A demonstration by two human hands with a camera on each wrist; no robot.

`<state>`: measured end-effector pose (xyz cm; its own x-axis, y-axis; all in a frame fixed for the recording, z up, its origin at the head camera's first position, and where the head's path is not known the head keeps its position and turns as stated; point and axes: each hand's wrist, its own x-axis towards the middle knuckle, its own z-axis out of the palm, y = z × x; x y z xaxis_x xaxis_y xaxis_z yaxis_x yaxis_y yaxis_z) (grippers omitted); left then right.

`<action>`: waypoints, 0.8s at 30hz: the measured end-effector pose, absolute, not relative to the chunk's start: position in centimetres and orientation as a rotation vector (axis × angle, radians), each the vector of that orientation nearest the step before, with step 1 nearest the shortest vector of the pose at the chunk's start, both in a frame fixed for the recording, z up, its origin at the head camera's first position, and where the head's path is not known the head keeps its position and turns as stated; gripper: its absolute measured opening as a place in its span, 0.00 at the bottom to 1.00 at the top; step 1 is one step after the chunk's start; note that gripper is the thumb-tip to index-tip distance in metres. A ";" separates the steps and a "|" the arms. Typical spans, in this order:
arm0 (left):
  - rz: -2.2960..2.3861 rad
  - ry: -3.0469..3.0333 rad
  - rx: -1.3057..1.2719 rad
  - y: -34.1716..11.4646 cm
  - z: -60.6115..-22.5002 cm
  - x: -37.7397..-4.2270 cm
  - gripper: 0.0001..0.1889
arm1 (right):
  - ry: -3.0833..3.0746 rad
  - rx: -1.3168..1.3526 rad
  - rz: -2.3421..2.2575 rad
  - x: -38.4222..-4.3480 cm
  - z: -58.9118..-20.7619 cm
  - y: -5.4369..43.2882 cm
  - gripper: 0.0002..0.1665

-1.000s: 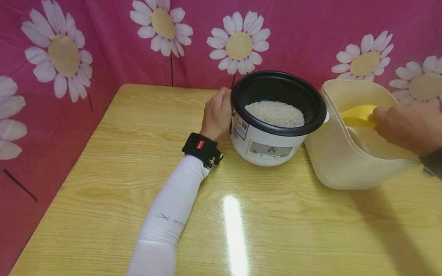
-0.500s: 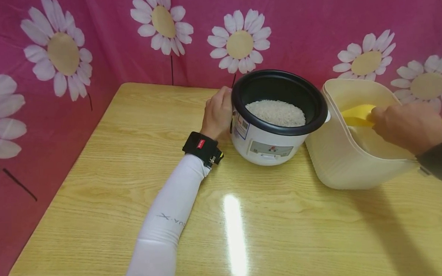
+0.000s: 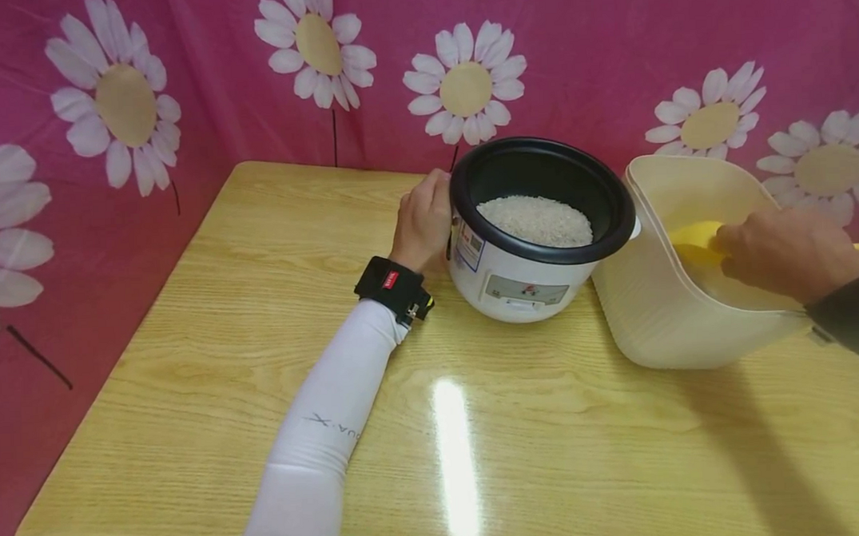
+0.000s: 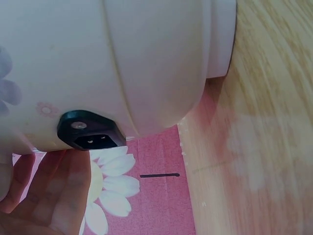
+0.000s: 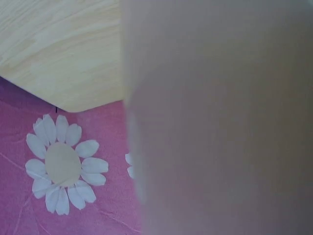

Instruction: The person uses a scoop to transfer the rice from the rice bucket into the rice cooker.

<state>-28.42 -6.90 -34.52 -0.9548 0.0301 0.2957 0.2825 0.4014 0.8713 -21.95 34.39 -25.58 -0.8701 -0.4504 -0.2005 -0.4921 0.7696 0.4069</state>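
Observation:
A white rice cooker with a black inner pot stands at the back of the table, white rice lying in the pot. My left hand grips the cooker's left side; in the left wrist view its fingers lie against the body beside a black power socket. To the right, a cream bin is close against the cooker. Inside its mouth my right hand holds a yellow scoop, whose front part is low in the bin and partly hidden. A blurred surface fills much of the right wrist view.
The wooden table has a rounded left edge. Behind and to the left hangs a pink cloth printed with large white daisies. A bright light reflection lies on the tabletop in front of the cooker.
My right hand and the yellow scoop have shifted slightly left and lower into the cream bin. The left hand and the rice cooker stay where they were.

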 end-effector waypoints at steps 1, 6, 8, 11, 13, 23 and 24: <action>-1.578 -2.429 -0.274 -6.9 -34.5 -28.4 0.22 | 2.886 -0.731 0.624 -21.9 -25.6 34.4 0.08; -1.586 -2.431 -0.280 -6.9 -34.5 -28.3 0.23 | 2.900 -0.669 0.445 -21.7 -25.5 34.4 0.05; -1.586 -2.428 -0.284 -6.9 -34.5 -28.3 0.23 | 2.894 -0.673 0.448 -21.5 -25.4 34.4 0.05; -1.584 -2.420 -0.292 -6.9 -34.5 -28.3 0.23 | 2.876 -0.661 0.448 -21.0 -25.1 34.4 0.06; -1.583 -2.415 -0.296 -6.9 -34.5 -28.3 0.23 | 2.866 -0.679 0.442 -20.6 -24.9 34.5 0.07; -1.597 -2.417 -0.289 -6.9 -34.5 -28.2 0.23 | 2.828 -0.588 0.348 -19.4 -24.4 34.6 0.06; -1.599 -2.416 -0.290 -6.9 -34.4 -28.2 0.23 | 2.824 -0.571 0.350 -19.3 -24.4 34.7 0.06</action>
<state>-28.18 -6.86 -34.45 -0.9539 0.0380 0.2977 0.2889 0.3853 0.8764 -19.33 34.67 -24.41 -0.8951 -0.3488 -0.2778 -0.4060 0.8950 0.1845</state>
